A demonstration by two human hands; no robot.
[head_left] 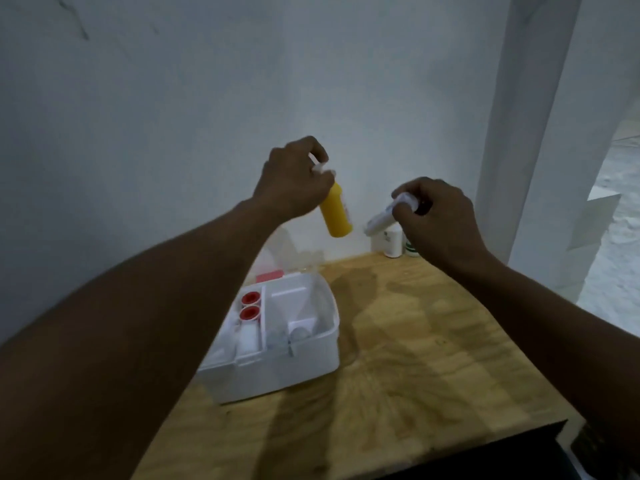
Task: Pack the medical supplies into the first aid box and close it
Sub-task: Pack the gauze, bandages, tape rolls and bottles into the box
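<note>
left hand (294,181) gripped a yellow bottle (335,214) by its cap, raised above the wooden table (415,341); right hand (440,220) clasped a white tube (381,220). open first aid box (277,372) sat below, two red-capped items (250,306) inside.

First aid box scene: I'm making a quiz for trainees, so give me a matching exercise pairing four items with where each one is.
Items:
1. yellow bottle
2. white tube
3. two red-capped containers
4. small white bottle

Places:
A. standing on the wooden table by the wall
B. held in the left hand
C. inside the first aid box
D. held in the right hand

Pairs: 1-B, 2-D, 3-C, 4-A
</note>
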